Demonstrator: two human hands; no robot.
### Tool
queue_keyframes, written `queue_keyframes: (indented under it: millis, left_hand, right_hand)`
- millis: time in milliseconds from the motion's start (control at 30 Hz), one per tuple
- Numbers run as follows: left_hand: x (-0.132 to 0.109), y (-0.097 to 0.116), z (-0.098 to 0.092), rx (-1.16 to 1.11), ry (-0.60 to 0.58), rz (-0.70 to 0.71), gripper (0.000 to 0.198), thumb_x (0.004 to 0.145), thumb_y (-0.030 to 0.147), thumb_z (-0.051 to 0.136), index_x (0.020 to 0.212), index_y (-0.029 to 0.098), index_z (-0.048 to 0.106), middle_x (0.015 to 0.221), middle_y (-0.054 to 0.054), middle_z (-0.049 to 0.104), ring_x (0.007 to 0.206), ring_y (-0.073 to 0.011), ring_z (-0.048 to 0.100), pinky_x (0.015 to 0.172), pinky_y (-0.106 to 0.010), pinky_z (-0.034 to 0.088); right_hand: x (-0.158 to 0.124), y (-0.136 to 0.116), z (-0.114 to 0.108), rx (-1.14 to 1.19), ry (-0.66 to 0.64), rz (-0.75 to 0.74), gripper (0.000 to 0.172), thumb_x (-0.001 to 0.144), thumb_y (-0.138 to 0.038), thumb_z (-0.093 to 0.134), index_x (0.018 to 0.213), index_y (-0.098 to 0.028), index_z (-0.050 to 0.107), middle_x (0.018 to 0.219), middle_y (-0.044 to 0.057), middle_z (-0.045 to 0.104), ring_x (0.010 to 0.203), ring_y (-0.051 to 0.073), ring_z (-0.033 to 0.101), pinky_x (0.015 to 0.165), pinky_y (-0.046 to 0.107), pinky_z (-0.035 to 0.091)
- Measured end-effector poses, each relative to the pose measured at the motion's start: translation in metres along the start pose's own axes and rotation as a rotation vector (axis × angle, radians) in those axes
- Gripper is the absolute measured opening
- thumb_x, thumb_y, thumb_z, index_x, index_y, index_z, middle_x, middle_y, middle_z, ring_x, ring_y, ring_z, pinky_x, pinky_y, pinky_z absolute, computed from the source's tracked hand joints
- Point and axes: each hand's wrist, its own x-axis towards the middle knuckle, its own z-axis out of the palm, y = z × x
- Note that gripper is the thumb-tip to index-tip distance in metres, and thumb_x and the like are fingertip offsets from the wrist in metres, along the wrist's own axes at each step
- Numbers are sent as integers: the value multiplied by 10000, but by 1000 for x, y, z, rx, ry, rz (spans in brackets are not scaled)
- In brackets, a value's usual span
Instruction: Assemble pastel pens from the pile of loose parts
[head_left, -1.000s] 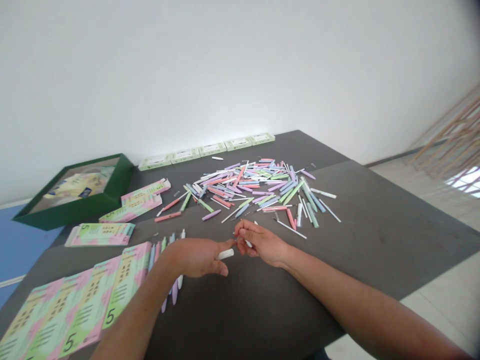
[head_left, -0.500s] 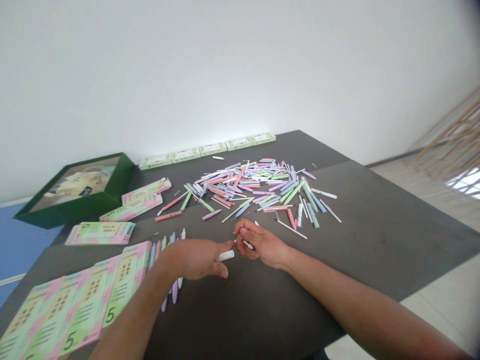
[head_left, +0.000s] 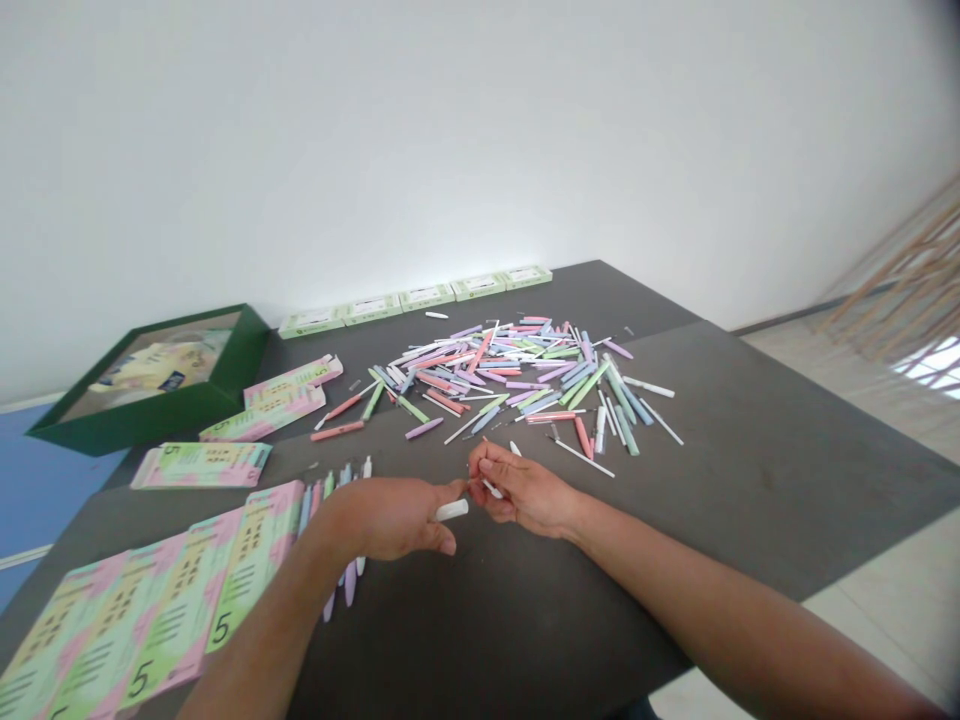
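My left hand [head_left: 397, 518] is closed on a white pen barrel [head_left: 452, 511], whose end sticks out between thumb and fingers. Close against it, my right hand [head_left: 529, 492] has its fingers curled round a slim white pen part [head_left: 493, 489]. The fingertips of both hands meet, and what lies between them is too small to make out. A white tip [head_left: 514, 449] shows just beyond my right fingers. Under my left forearm lies a row of pastel pens [head_left: 349, 583], partly hidden. Past the hands spreads a loose heap of pen parts [head_left: 517, 370] in pink, green, blue, purple and white.
Pink and green cartons marked 5 [head_left: 169, 610] lie front left, with another such carton [head_left: 202, 466] behind. A dark green box [head_left: 142, 425] holding packets stands at the back left. Several light green boxes [head_left: 427, 298] line the wall. The dark table [head_left: 787, 430] reaches right.
My right fingers have shifted slightly around the white part, and the white tip beyond them shows more. My left hand stays in place.
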Motion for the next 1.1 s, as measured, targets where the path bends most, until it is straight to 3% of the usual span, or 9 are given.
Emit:
queue_keyframes:
  millis: [233, 400, 867, 1100]
  left_hand:
    - [1, -2, 2, 6, 7, 32, 615, 855, 521, 432, 1368, 188, 359, 822, -87, 695, 696, -246, 633, 591, -276, 444]
    - [0, 0, 2, 14, -7, 34, 632, 845, 462, 471, 1403, 212, 309, 843, -93, 700, 709, -251, 645, 565, -272, 432]
    - [-2, 3, 2, 6, -13, 34, 576, 833, 451, 485, 1355, 227, 392, 849, -74, 705, 711, -257, 646, 544, -264, 407]
    - [-1, 6, 1, 8, -32, 26, 565, 832, 425, 502, 1352, 232, 394, 894, -75, 706, 748, -253, 649, 565, -263, 414]
  right_hand:
    - [-2, -4, 2, 40, 3, 37, 199, 848, -376, 550, 840, -191, 478, 615, -53, 420, 450, 47, 244, 427, 186, 140]
    - [-2, -5, -2, 89, 7, 44, 166, 851, -343, 554, 847, -189, 492, 640, -52, 399, 464, 46, 251, 440, 184, 141]
    - [-1, -7, -5, 215, 17, 36, 67, 826, -178, 474, 765, -158, 496, 706, -22, 449, 473, 42, 305, 451, 190, 166]
    - [-4, -9, -2, 236, 12, 30, 73, 814, -197, 520, 759, -155, 496, 714, -20, 456, 488, 42, 306, 463, 191, 172]
